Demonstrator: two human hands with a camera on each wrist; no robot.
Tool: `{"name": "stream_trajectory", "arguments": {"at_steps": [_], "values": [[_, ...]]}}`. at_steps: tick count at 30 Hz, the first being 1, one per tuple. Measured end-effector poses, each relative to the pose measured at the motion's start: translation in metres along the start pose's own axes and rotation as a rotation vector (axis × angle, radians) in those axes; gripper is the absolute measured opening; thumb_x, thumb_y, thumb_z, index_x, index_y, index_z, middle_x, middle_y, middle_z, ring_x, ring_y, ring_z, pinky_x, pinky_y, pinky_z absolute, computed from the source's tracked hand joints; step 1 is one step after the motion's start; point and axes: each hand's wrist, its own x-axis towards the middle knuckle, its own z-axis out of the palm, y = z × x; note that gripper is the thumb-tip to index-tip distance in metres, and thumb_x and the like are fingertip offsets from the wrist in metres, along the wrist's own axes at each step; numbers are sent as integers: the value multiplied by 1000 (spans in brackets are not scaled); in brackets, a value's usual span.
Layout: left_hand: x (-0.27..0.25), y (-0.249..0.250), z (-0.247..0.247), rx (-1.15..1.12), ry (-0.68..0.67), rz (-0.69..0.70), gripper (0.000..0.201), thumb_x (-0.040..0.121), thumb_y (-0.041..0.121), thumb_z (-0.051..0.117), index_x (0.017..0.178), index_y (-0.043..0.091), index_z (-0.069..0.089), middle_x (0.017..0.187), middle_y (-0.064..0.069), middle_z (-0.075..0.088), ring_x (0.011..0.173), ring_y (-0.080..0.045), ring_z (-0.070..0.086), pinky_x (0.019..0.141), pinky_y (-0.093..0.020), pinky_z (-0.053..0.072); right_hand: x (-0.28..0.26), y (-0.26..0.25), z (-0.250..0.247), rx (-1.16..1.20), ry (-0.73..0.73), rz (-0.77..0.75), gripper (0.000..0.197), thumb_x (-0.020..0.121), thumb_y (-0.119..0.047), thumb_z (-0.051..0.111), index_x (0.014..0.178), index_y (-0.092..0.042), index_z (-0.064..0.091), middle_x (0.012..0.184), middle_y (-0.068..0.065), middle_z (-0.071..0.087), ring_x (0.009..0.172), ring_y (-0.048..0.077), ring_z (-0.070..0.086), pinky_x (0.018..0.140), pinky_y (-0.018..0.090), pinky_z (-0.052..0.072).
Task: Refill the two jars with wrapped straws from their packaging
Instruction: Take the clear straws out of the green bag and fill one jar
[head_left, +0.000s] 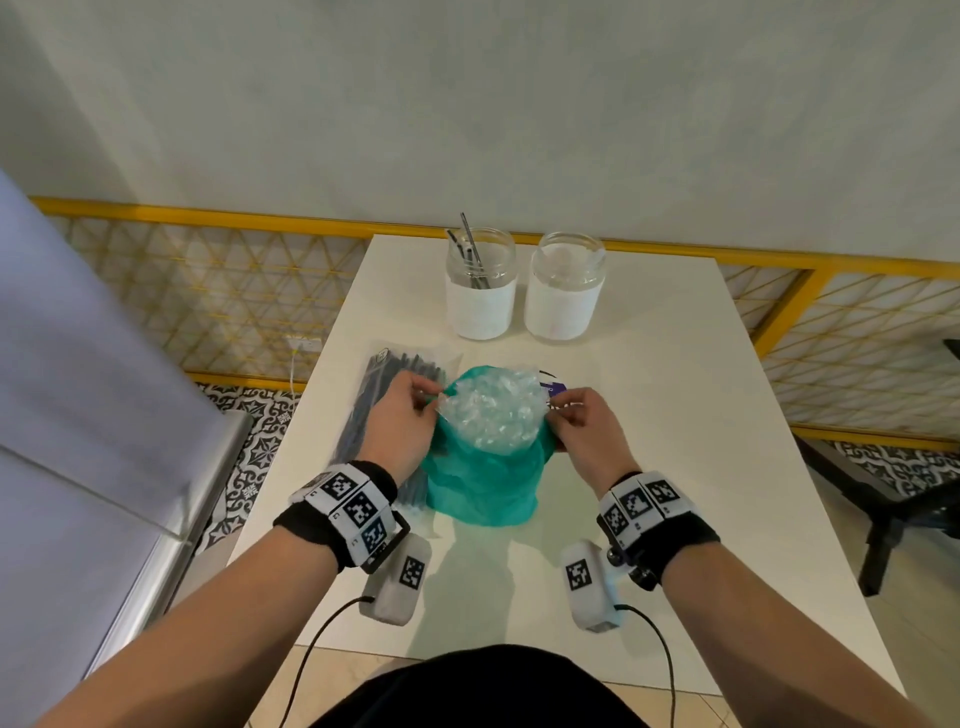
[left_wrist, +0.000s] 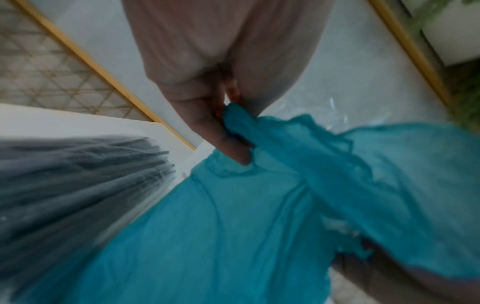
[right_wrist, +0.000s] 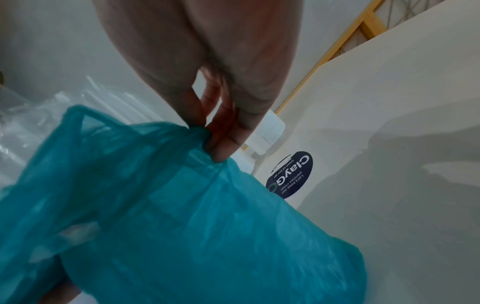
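A teal plastic bag (head_left: 483, 483) stands on the white table (head_left: 675, 441), its mouth full of clear-wrapped straws (head_left: 493, 410). My left hand (head_left: 402, 415) pinches the bag's left rim (left_wrist: 233, 117); my right hand (head_left: 582, 421) pinches the right rim (right_wrist: 200, 133). A clear packet of black straws (head_left: 384, 395) lies flat to the left, partly under my left hand. Two glass jars with white labels stand at the table's far side: the left jar (head_left: 480, 283) holds a few black straws, the right jar (head_left: 566, 286) shows clear contents I cannot make out.
A dark round sticker (right_wrist: 291, 176) lies on the table behind the bag. A yellow-framed lattice fence (head_left: 208, 291) runs behind the table. A grey metal unit (head_left: 93, 441) stands at the left and a dark stand (head_left: 909, 499) at the right.
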Motion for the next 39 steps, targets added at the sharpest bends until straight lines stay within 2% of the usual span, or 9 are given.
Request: {"name": "stream_trajectory", "arguments": {"at_steps": [4,8,11,15,19,25,29,34,39], "values": [[7,1,-1,143,-75,210,37,86,-5,45,106,23,59,103,0,59,89,-21,57,83,-30,46,2,-13,2,-89,-45,-62,29,92,1,47,91,-26,57,80,-4,59,79,23,59,75,45,57],[19,3,-3,133,-167,294,64,83,-14,43,122,34,58,108,-1,45,102,-9,45,97,-12,30,2,-28,0,-69,-197,-98,36,99,-5,37,117,-25,61,105,-3,64,90,18,63,61,23,58],[22,2,-2,89,-287,294,74,82,-15,41,122,45,52,111,-4,52,104,-15,51,98,-21,38,5,-32,1,-33,-224,-40,39,99,-6,31,116,-26,59,98,-7,63,81,9,60,51,19,52],[22,-2,3,60,-317,105,46,90,-5,41,123,22,58,119,-6,63,108,-22,59,99,-36,47,9,-26,3,7,-174,102,31,96,-6,31,100,-20,59,100,4,61,93,23,56,64,33,54],[18,-13,4,271,-400,34,32,93,-1,38,111,3,65,113,-13,65,107,-30,60,95,-36,46,7,-10,3,-150,-240,176,28,98,-6,34,113,-12,57,116,9,55,102,28,54,73,41,58],[4,-14,-15,-79,-553,15,83,73,-4,62,146,23,31,139,6,36,127,-12,40,102,-26,39,-10,-1,-14,-21,-351,77,48,87,3,52,123,-29,47,122,-4,45,107,19,57,90,38,54],[-5,-17,-4,-86,-682,41,107,67,5,85,140,40,15,125,26,42,111,9,46,85,-4,44,-5,14,-12,-184,-367,-11,55,85,-2,64,131,-26,47,133,1,48,117,23,54,97,39,50],[5,-34,19,-77,-508,74,106,47,25,96,134,32,36,134,8,50,125,-12,49,106,-41,45,5,20,2,-268,-298,-43,59,85,3,62,138,-17,45,129,1,54,111,17,53,89,25,41],[21,-39,28,-152,-365,86,97,45,28,97,129,32,49,126,7,62,118,-11,58,101,-45,49,39,6,-1,-273,-416,7,60,83,9,49,137,-17,48,122,2,57,111,20,55,96,33,48]]}}
